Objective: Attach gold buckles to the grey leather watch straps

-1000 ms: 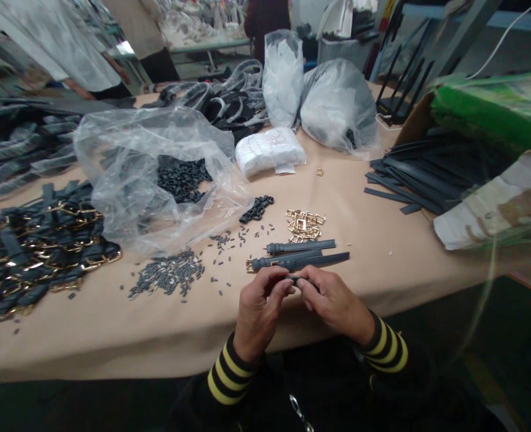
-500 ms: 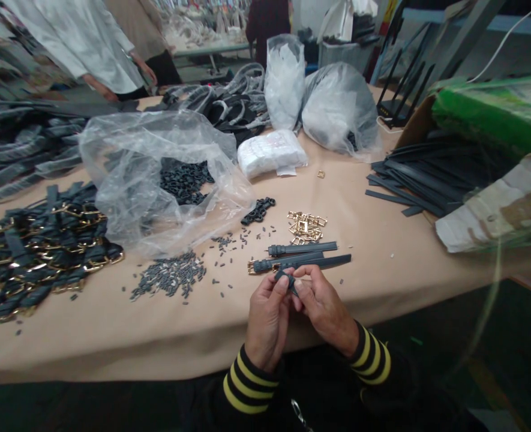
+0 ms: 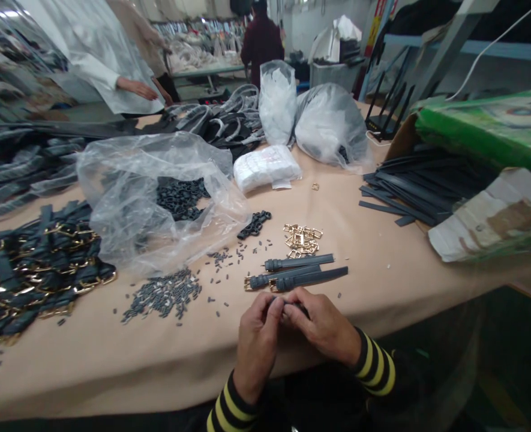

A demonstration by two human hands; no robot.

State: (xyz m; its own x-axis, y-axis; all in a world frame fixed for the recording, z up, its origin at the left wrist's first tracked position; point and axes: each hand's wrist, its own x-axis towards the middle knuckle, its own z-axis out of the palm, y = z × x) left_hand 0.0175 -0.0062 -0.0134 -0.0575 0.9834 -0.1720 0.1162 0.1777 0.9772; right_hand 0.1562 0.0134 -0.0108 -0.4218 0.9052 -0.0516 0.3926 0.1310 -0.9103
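Observation:
Both hands meet at the table's front edge, fingertips pressed together around a dark strap. Most of that strap is hidden by the fingers. My left hand pinches it from the left, and my right hand grips it from the right. Just beyond them lie several dark straps, the nearest a buckled strap with a gold buckle at its left end. Behind these sits a small heap of gold buckles. Dark strap loops lie to its left. Farther left, many tiny dark pieces are scattered in a pile.
An open clear plastic bag holds more dark loops. At far left is a heap of buckled straps. Loose dark strips spill from a cardboard box on the right. White packet and filled bags stand behind. People stand beyond the table.
My hands have closed in around the strap, which showed more before and is now mostly covered. The view has tilted up slightly. In the background, a person's arm has moved.

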